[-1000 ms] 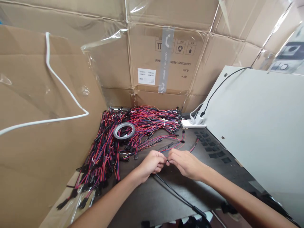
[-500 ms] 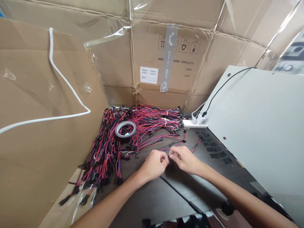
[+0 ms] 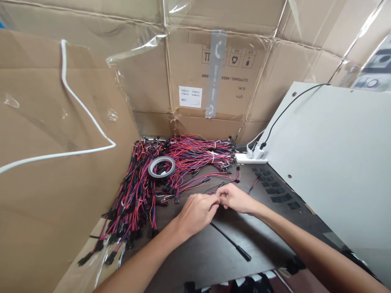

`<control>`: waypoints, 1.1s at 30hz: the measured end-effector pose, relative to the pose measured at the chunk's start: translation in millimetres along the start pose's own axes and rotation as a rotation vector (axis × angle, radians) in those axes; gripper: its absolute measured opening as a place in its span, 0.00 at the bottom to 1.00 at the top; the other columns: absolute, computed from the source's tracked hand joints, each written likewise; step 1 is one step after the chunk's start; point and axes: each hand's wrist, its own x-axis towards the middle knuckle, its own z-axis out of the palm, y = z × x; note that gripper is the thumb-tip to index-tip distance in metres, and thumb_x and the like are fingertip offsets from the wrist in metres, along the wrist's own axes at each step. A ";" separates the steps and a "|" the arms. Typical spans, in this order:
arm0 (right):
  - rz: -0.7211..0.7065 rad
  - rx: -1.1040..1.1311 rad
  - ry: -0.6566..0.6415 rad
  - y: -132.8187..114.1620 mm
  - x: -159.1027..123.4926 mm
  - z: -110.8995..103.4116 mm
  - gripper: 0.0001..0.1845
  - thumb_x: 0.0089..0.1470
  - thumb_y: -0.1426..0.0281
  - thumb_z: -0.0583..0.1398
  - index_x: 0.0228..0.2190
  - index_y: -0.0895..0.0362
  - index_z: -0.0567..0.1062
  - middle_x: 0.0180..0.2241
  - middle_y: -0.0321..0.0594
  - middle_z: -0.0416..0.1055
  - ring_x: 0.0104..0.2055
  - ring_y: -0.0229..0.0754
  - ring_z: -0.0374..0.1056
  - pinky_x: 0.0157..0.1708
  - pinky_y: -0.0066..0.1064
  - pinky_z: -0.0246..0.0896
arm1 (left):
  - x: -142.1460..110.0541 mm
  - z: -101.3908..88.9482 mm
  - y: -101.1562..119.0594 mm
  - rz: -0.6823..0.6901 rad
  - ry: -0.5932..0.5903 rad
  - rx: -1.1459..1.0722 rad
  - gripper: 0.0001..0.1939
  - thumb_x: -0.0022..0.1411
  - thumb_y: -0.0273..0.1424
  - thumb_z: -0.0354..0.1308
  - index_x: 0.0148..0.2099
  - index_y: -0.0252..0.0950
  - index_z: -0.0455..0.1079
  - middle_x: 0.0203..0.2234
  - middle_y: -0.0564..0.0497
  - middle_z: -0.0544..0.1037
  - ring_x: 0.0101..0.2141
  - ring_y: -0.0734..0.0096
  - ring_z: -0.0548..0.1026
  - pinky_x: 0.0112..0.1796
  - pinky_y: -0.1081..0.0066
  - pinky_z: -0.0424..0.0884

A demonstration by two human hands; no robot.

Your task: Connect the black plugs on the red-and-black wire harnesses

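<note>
My left hand (image 3: 198,211) is closed in a pinch over the dark table, its fingertips meeting those of my right hand (image 3: 233,198). From beneath the left fingers a black cable (image 3: 227,238) runs down toward the table's front edge and ends in a thicker black plug. Left fingers pinch the cable's upper part, which they mostly hide. My right fingers are pinched too; whatever is between them is hidden. Just past the right hand, a short red and dark wire end (image 3: 253,185) sticks out. Behind the hands lie loose red and blue wires (image 3: 195,183) with black connectors.
A large heap of red and blue wire harnesses (image 3: 134,195) covers the left and back. On it rests a roll of tape (image 3: 161,167). A white power strip (image 3: 250,159) sits back right, near black tape pieces (image 3: 273,190). Cardboard walls (image 3: 146,81) and a white panel (image 3: 336,162) enclose the table.
The black cable's plug end has shifted up and away from the front edge. My right hand has moved slightly left and back, and the two hands are now touching.
</note>
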 end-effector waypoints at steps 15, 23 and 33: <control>-0.211 -0.101 0.158 1.3 -4.3 0.3 0.10 0.54 0.73 0.53 0.37 0.60 0.72 0.20 0.32 0.64 0.22 0.34 0.59 0.23 0.24 0.50 | 6.9 -3.2 4.0 -0.226 0.058 -0.347 0.11 0.57 0.28 0.50 0.27 0.32 0.71 0.18 0.54 0.68 0.21 0.76 0.61 0.25 0.74 0.52; -0.653 -0.498 0.151 6.2 -25.3 1.8 0.14 0.49 0.77 0.51 0.39 0.58 0.65 0.28 0.37 0.68 0.25 0.37 0.60 0.26 0.28 0.52 | 9.9 -15.8 5.2 -0.596 -0.252 -1.122 0.12 0.44 0.35 0.58 0.22 0.34 0.59 0.11 0.64 0.49 0.15 0.86 0.42 0.19 0.74 0.34; -0.860 -0.778 0.248 20.1 -24.0 3.5 0.13 0.61 0.77 0.46 0.34 0.58 0.68 0.22 0.36 0.64 0.22 0.36 0.55 0.22 0.30 0.41 | 7.5 -11.9 -6.6 -0.627 -0.437 -1.528 0.08 0.48 0.29 0.59 0.26 0.32 0.63 0.11 0.65 0.46 0.13 0.87 0.40 0.16 0.78 0.34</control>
